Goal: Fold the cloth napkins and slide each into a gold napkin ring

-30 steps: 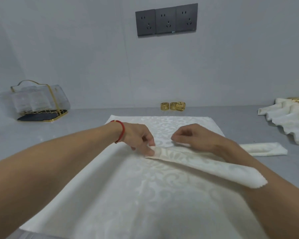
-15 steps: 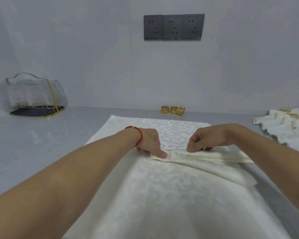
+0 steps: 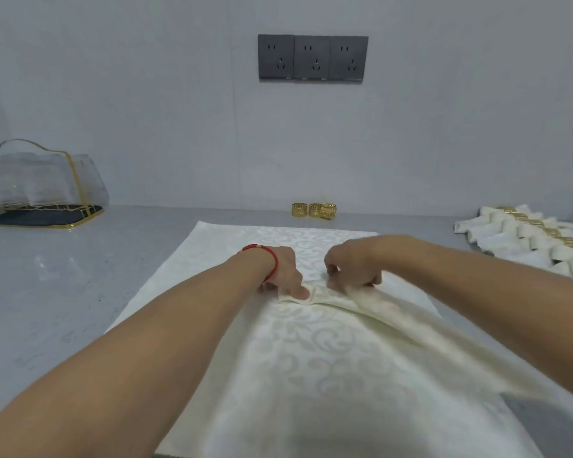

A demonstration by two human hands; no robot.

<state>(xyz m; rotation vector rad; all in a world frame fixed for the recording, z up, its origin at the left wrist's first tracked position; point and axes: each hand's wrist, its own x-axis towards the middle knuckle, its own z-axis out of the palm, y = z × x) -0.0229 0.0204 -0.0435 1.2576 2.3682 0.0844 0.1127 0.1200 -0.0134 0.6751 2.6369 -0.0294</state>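
A cream damask napkin (image 3: pixel 311 352) lies spread on the grey counter, with its right corner folded in toward the middle as a long flap. My left hand (image 3: pixel 283 271), a red cord at its wrist, pins the tip of that flap with thumb and fingers. Just to its right, my right hand (image 3: pixel 351 264) has curled fingers gripping the flap's upper edge. Three gold napkin rings (image 3: pixel 314 211) stand in a row by the wall, beyond the napkin.
Several rolled napkins in gold rings (image 3: pixel 536 238) lie at the right edge. A clear gold-trimmed holder (image 3: pixel 37 185) on a dark base stands at the far left. Wall sockets (image 3: pixel 312 57) sit above. Bare grey counter (image 3: pixel 63 292) spreads to the left.
My right hand has slid left along the folded flap, closer to my left hand. The flap's free end has been drawn in across the cloth. My left hand has stayed on the tip.
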